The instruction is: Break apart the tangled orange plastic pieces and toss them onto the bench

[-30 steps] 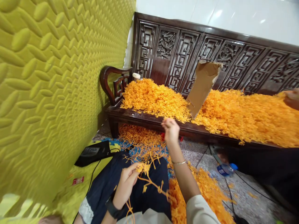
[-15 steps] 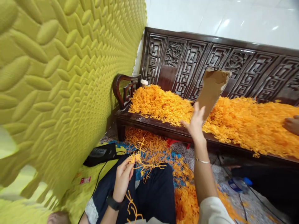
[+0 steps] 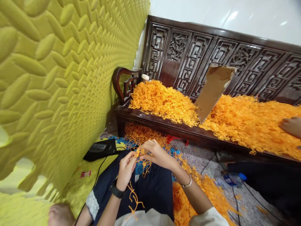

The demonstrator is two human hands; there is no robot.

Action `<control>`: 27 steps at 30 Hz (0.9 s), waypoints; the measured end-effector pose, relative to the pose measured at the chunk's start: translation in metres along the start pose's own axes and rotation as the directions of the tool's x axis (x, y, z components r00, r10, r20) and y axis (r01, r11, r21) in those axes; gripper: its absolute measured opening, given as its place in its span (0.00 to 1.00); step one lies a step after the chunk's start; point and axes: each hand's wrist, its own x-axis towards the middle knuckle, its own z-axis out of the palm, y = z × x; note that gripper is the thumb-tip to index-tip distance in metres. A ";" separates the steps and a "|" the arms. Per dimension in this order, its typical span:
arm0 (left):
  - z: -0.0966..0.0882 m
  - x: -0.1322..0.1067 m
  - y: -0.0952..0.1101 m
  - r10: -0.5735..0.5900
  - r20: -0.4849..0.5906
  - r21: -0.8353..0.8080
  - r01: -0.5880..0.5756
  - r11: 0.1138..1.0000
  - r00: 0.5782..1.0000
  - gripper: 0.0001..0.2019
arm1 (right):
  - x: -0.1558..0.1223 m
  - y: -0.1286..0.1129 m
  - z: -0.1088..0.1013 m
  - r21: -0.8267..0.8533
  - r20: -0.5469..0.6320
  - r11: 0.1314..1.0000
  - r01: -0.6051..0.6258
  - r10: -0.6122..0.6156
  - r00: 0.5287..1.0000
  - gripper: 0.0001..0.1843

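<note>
Over my lap, my left hand [image 3: 125, 171] and my right hand [image 3: 156, 153] both pinch a branching orange plastic sprue [image 3: 141, 158]. The fingers of each hand are closed on it, the left from below, the right from above. More orange strands [image 3: 134, 199] hang down across my dark trousers. A black watch sits on my left wrist and a thin bangle on my right. A heap of orange sprue scraps [image 3: 145, 135] lies on the floor just beyond my knees.
A dark carved wooden bench [image 3: 164, 125] carries a long pile of small orange pieces [image 3: 237, 119], with a cardboard sheet [image 3: 213, 91] stuck upright in it. Another person's hand [image 3: 291, 125] rests on the pile at right. A yellow padded wall, a black device [image 3: 100, 149] and a water bottle [image 3: 231, 179] are nearby.
My right hand has come back from the bench, where its fingers were spread over the orange pile, down to my lap. It now grips the sprue together with my left hand.
</note>
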 end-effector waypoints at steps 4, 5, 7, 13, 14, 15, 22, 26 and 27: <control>-0.001 0.000 -0.003 -0.013 -0.009 0.011 0.013 1.000 1.000 0.18 | -0.004 0.002 -0.006 0.253 -0.118 0.965 -0.063 0.095 0.989 0.14; -0.001 0.001 -0.004 -0.016 -0.005 0.013 0.016 1.000 1.000 0.19 | -0.005 0.001 -0.007 0.330 -0.132 0.941 -0.074 0.123 0.984 0.13; 0.000 0.001 -0.007 -0.021 0.006 0.016 0.021 1.000 1.000 0.21 | -0.007 0.003 -0.008 0.417 -0.147 0.905 -0.082 0.156 0.977 0.12; 0.011 -0.009 -0.011 -0.031 0.086 -0.071 0.037 0.997 0.996 0.20 | -0.012 0.012 -0.005 0.467 -0.535 0.884 -0.035 0.313 0.785 0.09; 0.015 -0.012 -0.009 -0.009 0.098 -0.076 0.016 0.997 0.995 0.20 | -0.013 0.012 -0.004 0.471 -0.597 0.882 -0.021 0.336 0.729 0.08; 0.019 -0.015 -0.007 0.018 0.103 -0.075 -0.010 0.997 0.995 0.20 | -0.014 0.010 -0.004 0.470 -0.652 0.883 -0.003 0.349 0.673 0.07; 0.043 -0.029 0.019 0.070 0.133 -0.050 -0.064 0.997 0.989 0.20 | -0.023 -0.007 -0.014 0.356 -0.867 0.934 0.042 0.313 0.388 0.06; 0.048 -0.037 0.029 0.070 0.120 -0.046 -0.064 0.997 0.990 0.21 | -0.030 -0.013 -0.020 0.296 -0.901 0.953 0.062 0.257 0.350 0.05; 0.049 -0.038 0.030 0.064 0.126 -0.051 -0.058 0.997 0.990 0.21 | -0.030 -0.015 -0.019 0.274 -0.911 0.960 0.064 0.237 0.338 0.05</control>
